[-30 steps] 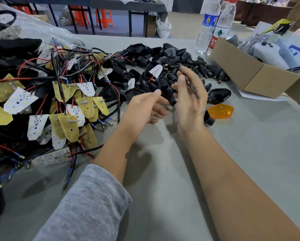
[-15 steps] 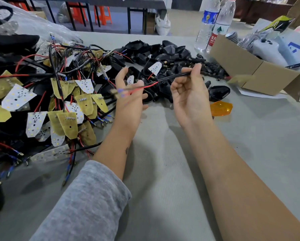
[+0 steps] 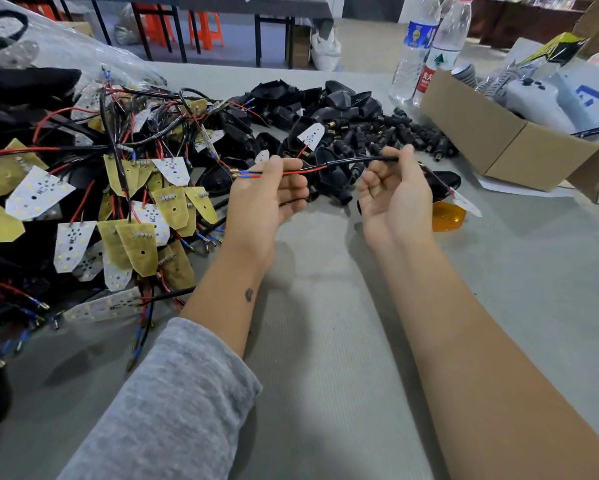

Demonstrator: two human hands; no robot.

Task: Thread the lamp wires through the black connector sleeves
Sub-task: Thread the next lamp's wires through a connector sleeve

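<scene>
Both hands have drawn apart since before; my left hand (image 3: 268, 199) and right hand (image 3: 393, 199) pinch the wire pair (image 3: 312, 169) taut. Loose fingers could drop it among the sleeves (image 3: 409, 133).

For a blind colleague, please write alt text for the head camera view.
Two hands hold one lamp wire taut above a grey table: the left hand pinches its red and blue ends, the right hand its black sheath. Behind lie LED boards and black sleeves.

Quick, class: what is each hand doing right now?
Left hand: pinching the red and blue wires.
Right hand: pinching the black cable.
</scene>
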